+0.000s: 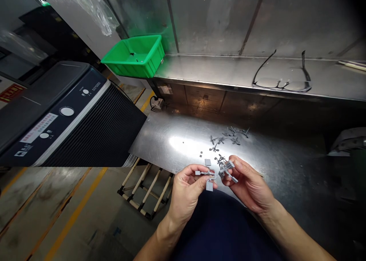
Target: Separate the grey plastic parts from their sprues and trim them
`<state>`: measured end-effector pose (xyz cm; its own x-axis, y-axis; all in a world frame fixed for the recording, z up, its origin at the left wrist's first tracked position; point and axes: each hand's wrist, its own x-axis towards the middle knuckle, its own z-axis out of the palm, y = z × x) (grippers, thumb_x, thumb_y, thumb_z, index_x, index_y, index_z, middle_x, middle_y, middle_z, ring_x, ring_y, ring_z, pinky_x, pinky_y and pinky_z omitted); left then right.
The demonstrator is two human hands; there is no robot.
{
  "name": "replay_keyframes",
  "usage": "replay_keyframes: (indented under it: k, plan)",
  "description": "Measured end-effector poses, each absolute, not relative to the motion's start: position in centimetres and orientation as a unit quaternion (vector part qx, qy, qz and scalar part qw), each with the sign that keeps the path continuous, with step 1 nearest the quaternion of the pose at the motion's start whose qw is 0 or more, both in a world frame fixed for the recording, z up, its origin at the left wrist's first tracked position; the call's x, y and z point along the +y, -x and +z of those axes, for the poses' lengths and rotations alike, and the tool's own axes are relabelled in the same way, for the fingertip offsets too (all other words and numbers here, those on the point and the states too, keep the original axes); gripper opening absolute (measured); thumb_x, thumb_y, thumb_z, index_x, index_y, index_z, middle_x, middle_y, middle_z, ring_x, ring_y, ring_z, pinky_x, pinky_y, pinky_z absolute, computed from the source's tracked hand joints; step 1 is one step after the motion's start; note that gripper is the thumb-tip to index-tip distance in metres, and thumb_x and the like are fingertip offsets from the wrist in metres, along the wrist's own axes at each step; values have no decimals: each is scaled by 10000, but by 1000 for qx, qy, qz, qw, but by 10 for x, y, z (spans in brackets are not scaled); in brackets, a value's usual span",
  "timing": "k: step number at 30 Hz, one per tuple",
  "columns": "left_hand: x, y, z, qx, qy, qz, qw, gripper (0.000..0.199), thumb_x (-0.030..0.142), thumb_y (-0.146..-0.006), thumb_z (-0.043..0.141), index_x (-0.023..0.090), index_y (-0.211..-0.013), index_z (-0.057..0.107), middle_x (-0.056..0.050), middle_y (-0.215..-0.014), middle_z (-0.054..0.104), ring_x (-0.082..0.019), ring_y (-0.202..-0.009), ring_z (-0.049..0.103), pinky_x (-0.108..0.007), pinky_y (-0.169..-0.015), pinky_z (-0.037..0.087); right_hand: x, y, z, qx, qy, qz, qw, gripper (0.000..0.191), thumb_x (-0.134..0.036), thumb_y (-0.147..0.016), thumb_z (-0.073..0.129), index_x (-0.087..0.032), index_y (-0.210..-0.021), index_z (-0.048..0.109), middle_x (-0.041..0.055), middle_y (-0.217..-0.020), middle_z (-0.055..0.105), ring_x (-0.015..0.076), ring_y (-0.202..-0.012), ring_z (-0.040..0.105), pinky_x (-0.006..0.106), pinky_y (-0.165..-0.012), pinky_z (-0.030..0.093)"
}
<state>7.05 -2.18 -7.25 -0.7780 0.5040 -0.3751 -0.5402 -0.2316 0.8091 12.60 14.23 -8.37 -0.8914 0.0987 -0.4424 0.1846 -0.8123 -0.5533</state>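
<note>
My left hand point(187, 188) pinches a grey plastic sprue piece point(209, 186), a branching part with small flat ribbed squares at its ends. In my right hand point(251, 184) is a second grey branched piece point(230, 164) of the same sort, gripped between thumb and fingers. The two pieces are close together above the table's near edge; I cannot tell whether they touch. Just beyond them, several dark grey branched pieces point(235, 140) lie scattered on the metal table point(162, 139). A few tiny loose squares point(201, 154) rest to their left.
A green bin point(134, 68) with small bits inside stands on the raised metal shelf point(200, 66). Eyeglasses point(281, 86) sit on that shelf at right. At left is a large black machine point(94, 127). A tube-frame rack point(148, 188) shows below the table's left edge.
</note>
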Motion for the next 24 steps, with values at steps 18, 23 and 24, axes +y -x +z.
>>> replay_keyframes:
  k: [18,23,24]
  plan:
    - [-23,-68,-76,546,-1,776,317,180,313,-872,698,198,-978,609,14,-680,650,-95,-634,612,-219,-697,479,137,-124,-85,275,-231,-933,26,253,-342,-833,758,-167,-751,596,-5,-700,577,86,-610,546,184,-577,519]
    - [-21,-67,-75,546,-7,775,318,186,322,-882,685,186,-984,608,15,-680,644,-84,-633,595,-213,-708,466,134,-124,-87,254,-238,-937,32,222,-333,-836,760,-171,-784,617,-11,-706,591,80,-609,565,175,-583,524]
    - [-21,-67,-76,543,-8,778,317,192,324,-881,686,183,-988,612,14,-683,645,-82,-629,595,-213,-712,469,134,-124,-86,255,-237,-937,35,228,-337,-835,761,-168,-783,618,-9,-709,592,80,-612,567,176,-586,526]
